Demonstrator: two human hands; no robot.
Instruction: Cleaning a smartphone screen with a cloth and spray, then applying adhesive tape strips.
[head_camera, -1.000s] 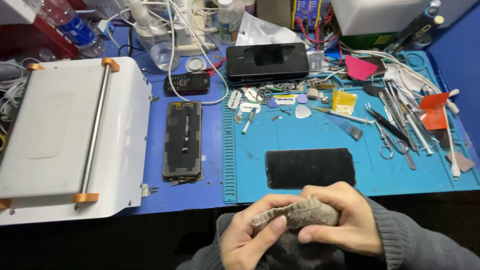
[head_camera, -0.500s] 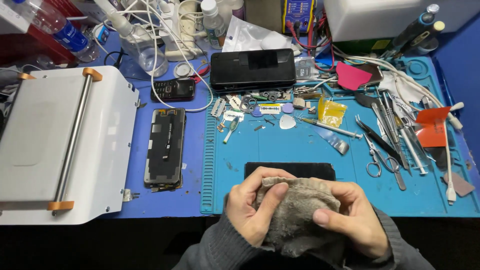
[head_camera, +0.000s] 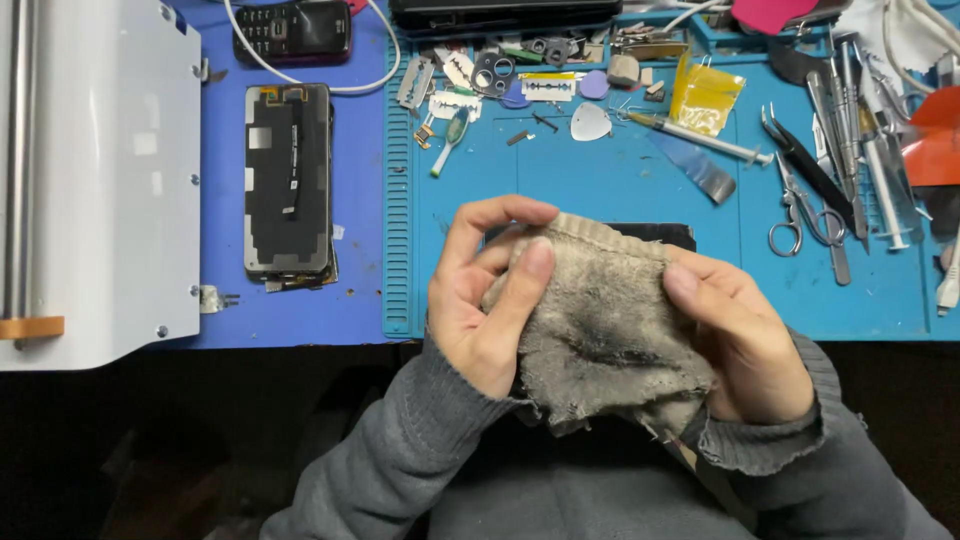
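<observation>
Grey cloth: a worn, dirty grey rag sits bunched between both hands, over the near edge of the blue mat.
Left hand: I see my left hand closed on the rag's left side, thumb on top, fingers curled over its upper edge.
Right hand: my right hand is clamped on the rag's right side, thumb pressing the top, fingers tucked underneath.
Under the rag: a black phone screen lies flat on the mat, mostly hidden by the cloth; I cannot tell if the cloth touches it.
Left of the mat: an opened phone panel lies on the blue table surface, with a small keypad phone at the far edge behind it.
Far left: a white machine fills the left edge of the table.
Right side of the mat: scissors, tweezers and a syringe lie near the right edge, well apart from my hands.
Far edge of the mat: a yellow packet sits there.
</observation>
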